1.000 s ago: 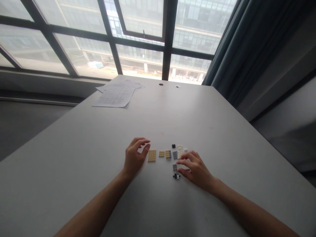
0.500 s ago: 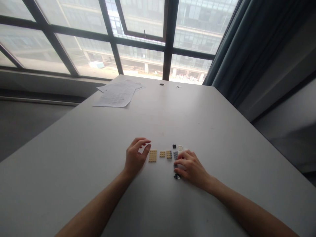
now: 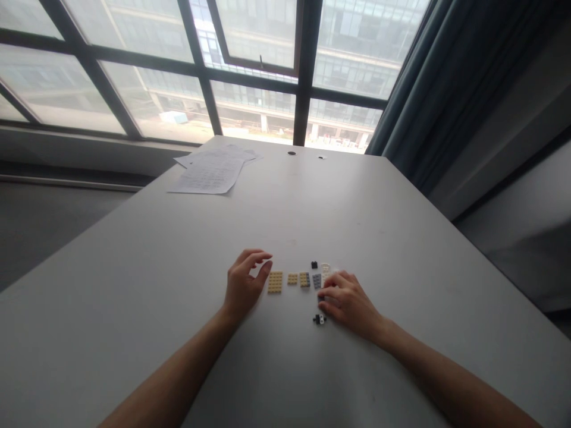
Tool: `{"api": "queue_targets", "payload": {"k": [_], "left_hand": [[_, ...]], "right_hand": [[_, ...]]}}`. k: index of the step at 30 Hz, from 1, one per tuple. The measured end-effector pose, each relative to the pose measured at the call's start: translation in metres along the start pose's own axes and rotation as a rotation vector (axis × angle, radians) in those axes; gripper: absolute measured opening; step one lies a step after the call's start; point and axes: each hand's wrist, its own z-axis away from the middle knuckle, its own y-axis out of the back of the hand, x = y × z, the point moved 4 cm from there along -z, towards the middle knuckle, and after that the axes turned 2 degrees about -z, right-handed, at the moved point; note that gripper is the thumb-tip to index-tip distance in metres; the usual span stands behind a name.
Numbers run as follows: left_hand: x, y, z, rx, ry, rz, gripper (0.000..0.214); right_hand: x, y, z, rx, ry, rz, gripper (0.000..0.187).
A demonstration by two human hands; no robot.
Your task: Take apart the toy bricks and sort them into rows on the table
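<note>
A row of small building plates lies on the white table (image 3: 178, 297): a large tan plate (image 3: 275, 282), a small tan plate (image 3: 292, 278), a tan-and-grey piece (image 3: 304, 279) and a grey plate (image 3: 316, 280). Behind them sit a tiny black piece (image 3: 314, 264) and white pieces (image 3: 325, 267). My left hand (image 3: 244, 284) rests on its edge just left of the large tan plate, fingers curled apart, holding nothing. My right hand (image 3: 347, 302) lies knuckles up, fingertips pinched down on a small grey piece it mostly hides. A black-and-white piece (image 3: 319, 319) lies just in front of those fingertips.
Printed paper sheets (image 3: 209, 172) lie at the table's far left. Two small round holes (image 3: 291, 153) mark the far edge by the window. A dark curtain (image 3: 428, 89) hangs at the right; the table's left edge drops to a grey floor.
My right hand slid left and curled its fingers over the small grey piece, which showed beside it a second ago. My left hand has stayed put.
</note>
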Motion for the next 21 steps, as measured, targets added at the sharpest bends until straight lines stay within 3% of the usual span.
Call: {"api": "queue_targets", "payload": {"k": [6, 13, 21], "left_hand": [[0.0, 0.0, 0.0, 0.002, 0.008, -0.002, 0.013], [-0.001, 0.001, -0.001, 0.007, 0.006, -0.006, 0.013], [-0.007, 0.002, -0.001, 0.007, 0.029, 0.006, 0.013]], "right_hand": [[0.003, 0.009, 0.005, 0.081, -0.006, -0.039, 0.018], [0.033, 0.03, 0.011, 0.252, -0.091, -0.054, 0.016], [0.034, 0.027, 0.011, 0.205, -0.048, -0.06, 0.018]]}}
